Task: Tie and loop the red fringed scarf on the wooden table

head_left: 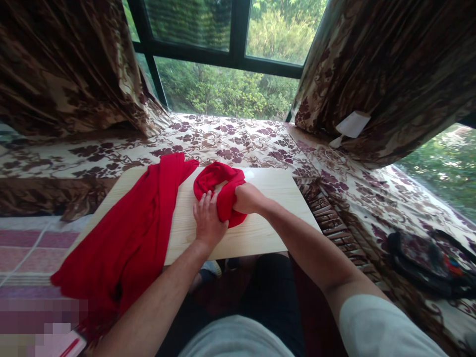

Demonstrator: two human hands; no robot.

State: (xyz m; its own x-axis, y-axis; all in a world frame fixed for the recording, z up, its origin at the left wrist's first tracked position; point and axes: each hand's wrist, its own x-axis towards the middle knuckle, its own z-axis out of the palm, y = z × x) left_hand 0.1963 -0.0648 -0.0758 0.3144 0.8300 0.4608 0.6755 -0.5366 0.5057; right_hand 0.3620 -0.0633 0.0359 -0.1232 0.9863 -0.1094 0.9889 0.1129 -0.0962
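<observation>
A soft red cloth (pixel 219 171) is curled into a loose ring on the pale wooden table (pixel 186 243), and bare wood shows through its middle. At the ring's near left side, my left hand (pixel 208 218) rests with its fingers over the fabric and its thumb against it. My right hand (pixel 248 198) is closed on the ring's right side, its fingertips hidden in the folds. To the left lies a long, rumpled red cloth (pixel 137 223) that hangs over the table's near left edge. Whether the two pieces join cannot be seen.
Beyond the table runs a ledge with a flowered cover (pixel 230 139), below a window (pixel 223 89). Brown curtains (pixel 67 74) flank it. A small white lamp (pixel 353 124) stands at right, and a dark bag (pixel 427 263) lies nearer on that side.
</observation>
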